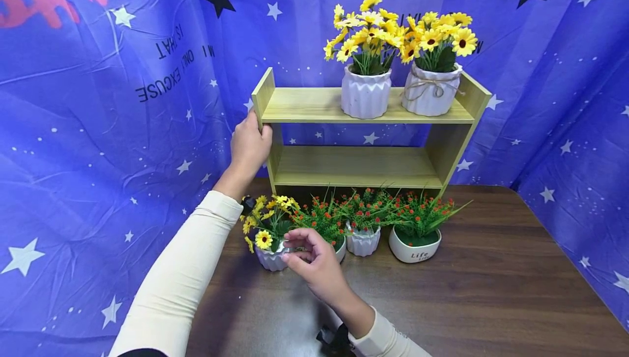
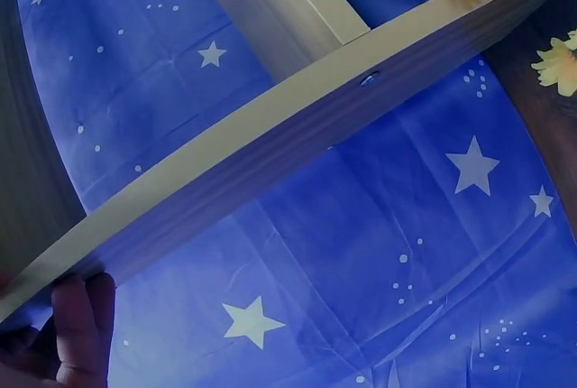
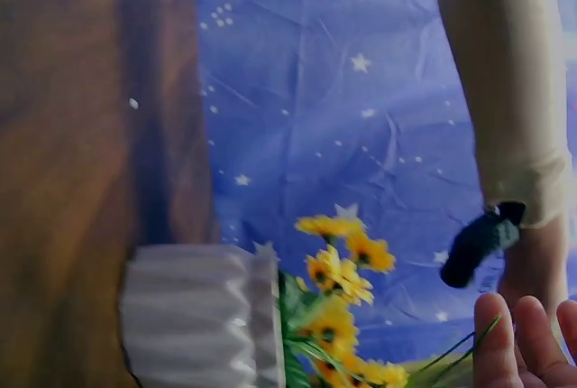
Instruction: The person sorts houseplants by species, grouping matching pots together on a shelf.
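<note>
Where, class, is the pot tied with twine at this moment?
In the head view, the twine-tied pot stands on top of the shelf unit, at its right end, just right of a ridged white pot.

Pale, matt wood grain on the two-tier shelf at the left fingers. Darker wood grain, softly glossy, on the desk beneath the right fingers. Ridged, ceramic-looking wall on the fluted flowerpot just beside the right fingers. Creased cloth for the starry curtain beyond the left fingers; rough, fibrous twine well above the right ones.
</note>
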The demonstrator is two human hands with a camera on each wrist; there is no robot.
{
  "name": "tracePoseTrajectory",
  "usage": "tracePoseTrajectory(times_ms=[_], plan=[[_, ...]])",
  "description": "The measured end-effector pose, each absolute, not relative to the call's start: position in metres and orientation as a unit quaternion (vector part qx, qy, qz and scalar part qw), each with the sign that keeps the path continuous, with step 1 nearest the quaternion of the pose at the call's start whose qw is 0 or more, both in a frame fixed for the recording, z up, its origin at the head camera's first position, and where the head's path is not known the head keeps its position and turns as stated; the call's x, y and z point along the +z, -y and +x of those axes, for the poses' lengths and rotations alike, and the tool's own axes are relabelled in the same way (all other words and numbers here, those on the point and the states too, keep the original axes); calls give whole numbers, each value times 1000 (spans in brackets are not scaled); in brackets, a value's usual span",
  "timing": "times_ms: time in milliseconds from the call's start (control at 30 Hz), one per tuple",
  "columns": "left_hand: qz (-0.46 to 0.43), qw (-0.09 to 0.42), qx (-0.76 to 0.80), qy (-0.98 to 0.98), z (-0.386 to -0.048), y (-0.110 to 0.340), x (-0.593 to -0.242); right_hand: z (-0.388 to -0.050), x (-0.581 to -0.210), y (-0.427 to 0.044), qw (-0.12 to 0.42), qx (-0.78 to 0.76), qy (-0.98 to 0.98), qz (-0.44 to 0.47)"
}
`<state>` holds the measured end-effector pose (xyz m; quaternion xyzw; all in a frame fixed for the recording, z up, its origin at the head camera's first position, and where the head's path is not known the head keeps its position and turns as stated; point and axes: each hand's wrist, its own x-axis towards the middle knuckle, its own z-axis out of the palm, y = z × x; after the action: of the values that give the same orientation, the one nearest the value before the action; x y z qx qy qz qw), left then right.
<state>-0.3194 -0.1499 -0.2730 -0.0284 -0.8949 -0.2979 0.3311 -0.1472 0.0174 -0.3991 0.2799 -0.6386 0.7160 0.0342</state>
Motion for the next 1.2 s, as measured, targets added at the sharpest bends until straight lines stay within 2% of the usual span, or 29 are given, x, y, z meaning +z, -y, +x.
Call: tracePoseTrajectory(times_ms=[200, 300, 433, 600, 900, 1200], plan=[[-39, 337, -293, 894, -321, 150, -275, -135, -406, -8, -65, 702, 652, 278], [-39, 336, -292, 895, -322, 151, -276, -133, -417, -1, -88, 677, 670, 292], [-37, 335, -291, 895, -323, 151, -278, -139, -444, 7, -52, 637, 712, 291], [-34, 334, -290, 896, -322, 151, -277, -153, -476, 12, -17, 623, 744, 240], [-34, 337, -287, 896, -322, 150, -276, -166, -490, 11, 40, 585, 797, 145], [-33, 337, -287, 896, -322, 151, -276, -177, -499, 13, 37, 580, 806, 110]])
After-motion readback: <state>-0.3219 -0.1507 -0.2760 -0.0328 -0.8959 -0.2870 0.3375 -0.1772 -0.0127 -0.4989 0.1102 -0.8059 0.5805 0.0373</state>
